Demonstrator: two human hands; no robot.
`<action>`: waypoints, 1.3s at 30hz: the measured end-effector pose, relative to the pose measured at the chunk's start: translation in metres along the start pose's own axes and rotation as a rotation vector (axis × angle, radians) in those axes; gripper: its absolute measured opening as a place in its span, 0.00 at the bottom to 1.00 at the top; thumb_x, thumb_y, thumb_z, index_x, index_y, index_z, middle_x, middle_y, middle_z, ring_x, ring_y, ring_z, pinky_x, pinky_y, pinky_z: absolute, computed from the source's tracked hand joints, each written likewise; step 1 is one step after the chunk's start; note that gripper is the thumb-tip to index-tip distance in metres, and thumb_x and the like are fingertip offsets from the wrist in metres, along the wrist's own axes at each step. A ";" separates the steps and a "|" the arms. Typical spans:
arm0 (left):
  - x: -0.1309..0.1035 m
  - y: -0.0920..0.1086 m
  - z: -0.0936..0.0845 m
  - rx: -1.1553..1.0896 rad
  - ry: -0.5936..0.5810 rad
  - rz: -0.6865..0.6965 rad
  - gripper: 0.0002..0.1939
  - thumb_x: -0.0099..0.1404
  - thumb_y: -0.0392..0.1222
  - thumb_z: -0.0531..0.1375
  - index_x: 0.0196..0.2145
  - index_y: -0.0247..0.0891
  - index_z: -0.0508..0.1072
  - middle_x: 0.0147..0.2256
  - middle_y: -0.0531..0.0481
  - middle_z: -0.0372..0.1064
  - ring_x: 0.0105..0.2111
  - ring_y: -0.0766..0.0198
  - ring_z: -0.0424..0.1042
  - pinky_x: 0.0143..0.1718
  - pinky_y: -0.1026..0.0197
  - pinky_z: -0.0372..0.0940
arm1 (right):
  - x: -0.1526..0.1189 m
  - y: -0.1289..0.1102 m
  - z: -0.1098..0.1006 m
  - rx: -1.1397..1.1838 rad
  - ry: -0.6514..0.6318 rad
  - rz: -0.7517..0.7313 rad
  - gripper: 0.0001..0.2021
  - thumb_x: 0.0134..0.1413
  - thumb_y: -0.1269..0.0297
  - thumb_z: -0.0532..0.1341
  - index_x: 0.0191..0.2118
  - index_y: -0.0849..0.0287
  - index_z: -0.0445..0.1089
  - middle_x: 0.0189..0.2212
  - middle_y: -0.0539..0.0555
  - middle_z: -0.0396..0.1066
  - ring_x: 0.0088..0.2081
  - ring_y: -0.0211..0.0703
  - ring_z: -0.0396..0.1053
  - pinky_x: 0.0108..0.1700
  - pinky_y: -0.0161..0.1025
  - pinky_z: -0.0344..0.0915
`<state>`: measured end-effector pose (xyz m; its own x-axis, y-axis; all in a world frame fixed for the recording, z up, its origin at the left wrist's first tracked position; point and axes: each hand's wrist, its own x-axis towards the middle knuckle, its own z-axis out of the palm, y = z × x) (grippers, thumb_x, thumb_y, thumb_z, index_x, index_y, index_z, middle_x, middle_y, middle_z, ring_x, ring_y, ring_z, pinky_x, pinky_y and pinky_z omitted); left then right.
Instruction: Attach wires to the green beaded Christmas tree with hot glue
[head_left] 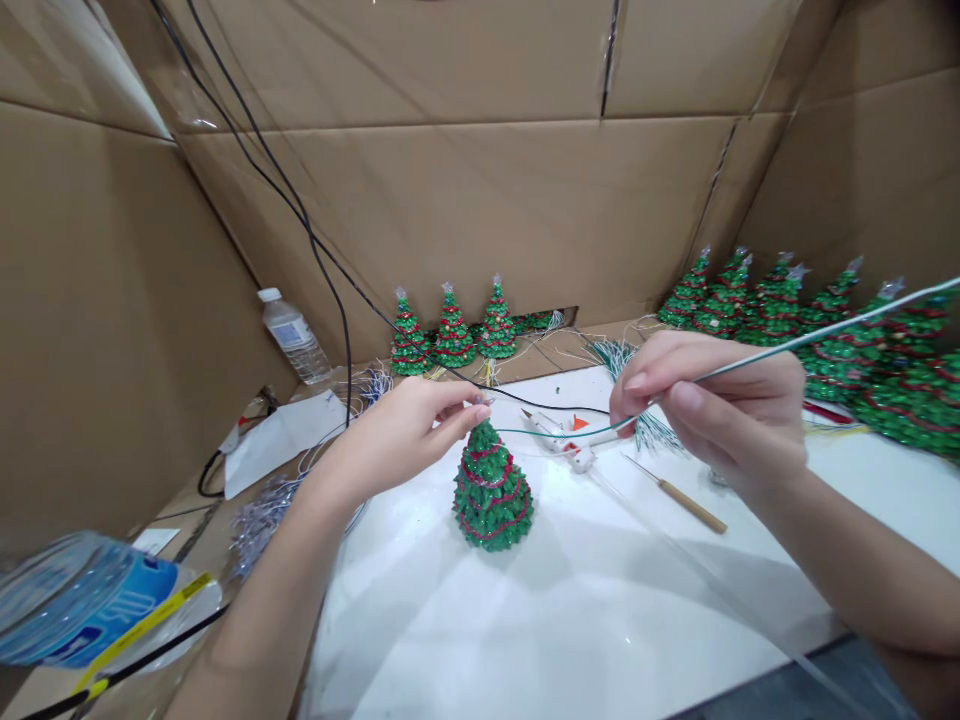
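A small green Christmas tree (493, 490) with red garlands stands upright on the white board (450, 630). My left hand (405, 425) is closed, its thumb and forefinger pinched at the tree's tip; whatever small piece sits between the fingertips is mostly hidden. Held between the thumb and fingers of my right hand (712, 400) is a thin green wire (825, 335). One part of the wire runs left to the treetop, while the other rises to the right edge of the view.
Behind the tree lie a glue gun (559, 437), an awl (688, 503) and a bundle of green wires (649, 425). Finished trees (453, 335) line the back, with several more at right (832, 310). Bottles (296, 335) and tinsel (262, 525) are at left. Black cables (300, 210) hang across.
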<state>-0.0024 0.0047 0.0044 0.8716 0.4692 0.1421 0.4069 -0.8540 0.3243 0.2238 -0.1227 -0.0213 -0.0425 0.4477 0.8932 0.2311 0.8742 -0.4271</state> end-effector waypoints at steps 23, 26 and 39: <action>-0.001 0.015 0.009 0.122 0.258 0.412 0.09 0.66 0.36 0.57 0.34 0.41 0.78 0.52 0.45 0.63 0.57 0.57 0.60 0.56 0.52 0.59 | 0.001 0.008 -0.010 0.037 0.092 0.160 0.10 0.58 0.70 0.58 0.40 0.56 0.78 0.27 0.53 0.71 0.30 0.39 0.71 0.21 0.34 0.71; -0.002 0.016 0.009 0.127 0.268 0.369 0.09 0.67 0.37 0.57 0.35 0.41 0.78 0.50 0.44 0.64 0.54 0.57 0.62 0.53 0.52 0.61 | 0.002 0.008 -0.010 0.023 0.117 0.169 0.10 0.59 0.68 0.59 0.40 0.54 0.78 0.27 0.52 0.71 0.30 0.38 0.70 0.22 0.33 0.71; 0.001 0.012 0.010 0.177 0.280 0.362 0.09 0.66 0.37 0.55 0.40 0.40 0.75 0.56 0.44 0.61 0.60 0.55 0.56 0.59 0.49 0.56 | 0.004 0.006 -0.009 0.053 0.101 0.246 0.09 0.59 0.69 0.59 0.40 0.55 0.77 0.28 0.52 0.72 0.30 0.37 0.71 0.25 0.33 0.72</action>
<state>0.0057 -0.0071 -0.0009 0.8685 0.1569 0.4702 0.1527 -0.9871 0.0472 0.2337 -0.1170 -0.0191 0.1063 0.6291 0.7700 0.1708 0.7513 -0.6375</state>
